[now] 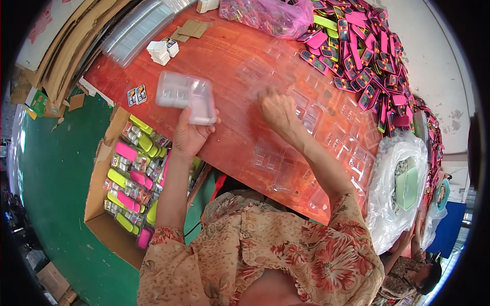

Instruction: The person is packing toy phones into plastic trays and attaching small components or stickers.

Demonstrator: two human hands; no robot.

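My left hand [191, 133] grips a clear plastic blister tray [203, 104], apparently several nested together, above the left part of the red table. The thumb is at the near edge and the fingers wrap under it. Farther right, my right hand [278, 105] is closed over the tabletop, its fingers curled and slightly blurred. Whatever it may hold is hidden. Around and beyond that hand, many clear blister trays [311, 109] lie spread across the red table [229, 140].
A cardboard box [104, 204] of packed pink and yellow items stands at left. Printed cards [137, 95] and white card stacks [159, 52] lie near stacked clear plastic [138, 33]. A pink bag [268, 18], a pink toy heap [367, 61] and a lined container [393, 178] border the table.
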